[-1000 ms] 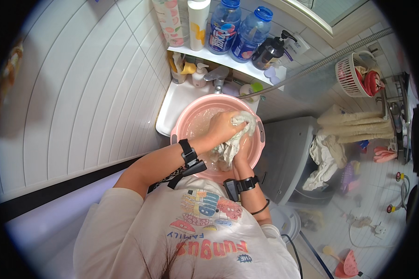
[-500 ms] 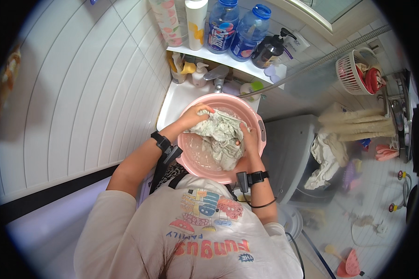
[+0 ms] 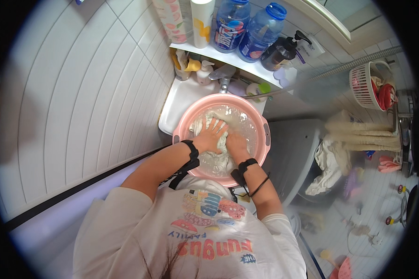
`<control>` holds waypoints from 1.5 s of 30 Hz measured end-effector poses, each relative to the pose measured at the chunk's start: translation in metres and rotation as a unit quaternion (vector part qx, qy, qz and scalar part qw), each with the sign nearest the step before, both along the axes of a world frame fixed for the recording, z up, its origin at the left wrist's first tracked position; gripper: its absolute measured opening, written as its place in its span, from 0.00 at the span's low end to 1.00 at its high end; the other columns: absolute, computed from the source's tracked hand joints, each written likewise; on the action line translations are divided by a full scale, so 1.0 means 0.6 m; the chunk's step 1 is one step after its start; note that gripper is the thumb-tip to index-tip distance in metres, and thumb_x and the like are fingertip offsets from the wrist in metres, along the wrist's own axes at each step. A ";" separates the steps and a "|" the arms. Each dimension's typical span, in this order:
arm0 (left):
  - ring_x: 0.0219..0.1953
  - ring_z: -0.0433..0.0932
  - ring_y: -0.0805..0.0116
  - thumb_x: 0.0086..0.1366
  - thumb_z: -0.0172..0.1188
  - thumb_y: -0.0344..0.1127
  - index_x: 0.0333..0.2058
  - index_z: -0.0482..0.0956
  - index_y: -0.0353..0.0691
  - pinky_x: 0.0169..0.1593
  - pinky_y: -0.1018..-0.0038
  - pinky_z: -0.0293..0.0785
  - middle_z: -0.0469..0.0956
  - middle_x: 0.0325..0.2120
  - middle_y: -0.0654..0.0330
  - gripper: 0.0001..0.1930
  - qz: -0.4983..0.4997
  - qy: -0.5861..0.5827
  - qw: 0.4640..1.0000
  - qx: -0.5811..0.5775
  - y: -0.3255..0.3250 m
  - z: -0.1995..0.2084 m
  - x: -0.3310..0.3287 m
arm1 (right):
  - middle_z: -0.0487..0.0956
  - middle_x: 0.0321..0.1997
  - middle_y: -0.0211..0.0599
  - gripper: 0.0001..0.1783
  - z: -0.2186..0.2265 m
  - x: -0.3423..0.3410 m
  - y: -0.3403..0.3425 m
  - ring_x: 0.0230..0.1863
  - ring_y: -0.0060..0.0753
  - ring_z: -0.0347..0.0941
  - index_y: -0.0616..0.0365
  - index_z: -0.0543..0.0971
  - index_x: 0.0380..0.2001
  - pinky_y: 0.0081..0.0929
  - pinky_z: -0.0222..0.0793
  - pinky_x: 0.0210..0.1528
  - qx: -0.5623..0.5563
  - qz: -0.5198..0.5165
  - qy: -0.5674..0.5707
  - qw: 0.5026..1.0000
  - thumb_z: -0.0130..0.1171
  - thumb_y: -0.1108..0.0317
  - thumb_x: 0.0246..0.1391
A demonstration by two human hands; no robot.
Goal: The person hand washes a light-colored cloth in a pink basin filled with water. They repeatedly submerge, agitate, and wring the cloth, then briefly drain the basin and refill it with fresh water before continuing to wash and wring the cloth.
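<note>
Left hand (image 3: 210, 136) spread flat, fingers splayed across the pale cloth (image 3: 221, 163), which lies in the water (image 3: 242, 122), left of the middle of the pink basin (image 3: 246, 103)! Right hand (image 3: 237, 145) just beside it, fingers bent down into the water; can't tell whether they grip any cloth. The danger: one hard shove could slop water over the near rim, or rock the basin on the sink (image 3: 172, 107). The count: one basin, one cloth in sight, two hands; on the shelf (image 3: 207, 50), two blue bottles (image 3: 230, 28), one black pump bottle (image 3: 279, 55) toward its right end.

Home bathroom, apparently: sink (image 3: 172, 109), tap (image 3: 224, 85), shelf (image 3: 214, 53) with bottles (image 3: 231, 29) beyond the person's left hand (image 3: 211, 136); tiled wall (image 3: 88, 93) left of it.
</note>
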State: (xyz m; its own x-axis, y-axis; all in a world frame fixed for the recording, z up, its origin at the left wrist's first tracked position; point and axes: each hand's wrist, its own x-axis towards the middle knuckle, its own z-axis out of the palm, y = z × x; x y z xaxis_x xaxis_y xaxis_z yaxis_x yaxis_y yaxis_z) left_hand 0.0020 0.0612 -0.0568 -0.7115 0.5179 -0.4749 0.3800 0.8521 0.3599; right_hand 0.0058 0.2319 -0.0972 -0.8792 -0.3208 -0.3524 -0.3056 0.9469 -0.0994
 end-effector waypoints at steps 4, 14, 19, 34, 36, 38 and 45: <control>0.70 0.53 0.44 0.47 0.71 0.58 0.70 0.51 0.43 0.69 0.44 0.42 0.61 0.64 0.40 0.56 -0.063 -0.026 0.998 0.012 0.001 -0.011 -0.046 | 0.83 0.31 0.45 0.13 -0.020 -0.016 0.022 0.36 0.48 0.81 0.56 0.83 0.28 0.41 0.76 0.41 -0.005 0.078 -0.022 0.997 0.49 0.68 0.56; 0.67 0.59 0.51 0.49 0.67 0.32 0.66 0.59 0.47 0.63 0.52 0.60 0.63 0.63 0.49 0.44 -0.104 0.167 0.979 0.054 -0.035 0.008 -0.048 | 0.83 0.35 0.48 0.14 0.084 -0.027 0.089 0.39 0.39 0.80 0.60 0.85 0.38 0.30 0.71 0.45 -0.487 -0.359 -0.111 0.788 0.57 0.66 0.52; 0.71 0.47 0.40 0.48 0.70 0.34 0.69 0.55 0.48 0.65 0.45 0.54 0.48 0.70 0.46 0.49 0.037 0.114 0.993 0.013 -0.027 0.033 -0.001 | 0.78 0.50 0.52 0.24 0.124 0.026 0.070 0.52 0.47 0.75 0.49 0.78 0.53 0.38 0.71 0.51 -0.275 -0.257 -0.017 0.926 0.58 0.55 0.54; 0.64 0.62 0.46 0.39 0.78 0.46 0.63 0.68 0.55 0.65 0.56 0.61 0.62 0.63 0.47 0.48 -0.055 -0.024 0.998 -0.004 -0.018 -0.035 -0.032 | 0.78 0.53 0.54 0.33 0.080 -0.026 0.041 0.55 0.49 0.74 0.58 0.74 0.57 0.39 0.69 0.57 -0.244 -0.125 -0.162 0.948 0.67 0.55 0.48; 0.63 0.65 0.49 0.41 0.77 0.44 0.63 0.68 0.54 0.64 0.60 0.63 0.63 0.63 0.47 0.46 -0.009 0.010 0.997 0.073 -0.035 -0.014 -0.032 | 0.79 0.52 0.50 0.32 0.122 -0.024 0.050 0.53 0.44 0.76 0.60 0.76 0.55 0.34 0.69 0.55 -0.402 -0.202 -0.172 0.876 0.70 0.64 0.45; 0.64 0.65 0.48 0.41 0.77 0.44 0.64 0.65 0.51 0.64 0.62 0.63 0.62 0.63 0.46 0.48 0.031 -0.053 0.992 0.110 -0.045 0.009 -0.047 | 0.80 0.50 0.39 0.25 0.176 -0.023 0.049 0.51 0.29 0.75 0.61 0.78 0.50 0.24 0.69 0.53 -0.513 -0.242 -0.204 0.798 0.64 0.75 0.45; 0.72 0.43 0.43 0.33 0.81 0.35 0.71 0.27 0.50 0.71 0.61 0.53 0.38 0.71 0.41 0.76 0.145 -0.129 0.944 0.269 -0.067 0.025 -0.022 | 0.79 0.45 0.32 0.20 0.349 0.016 0.021 0.48 0.25 0.74 0.60 0.80 0.44 0.24 0.67 0.53 -0.716 -0.216 -0.197 0.634 0.62 0.80 0.43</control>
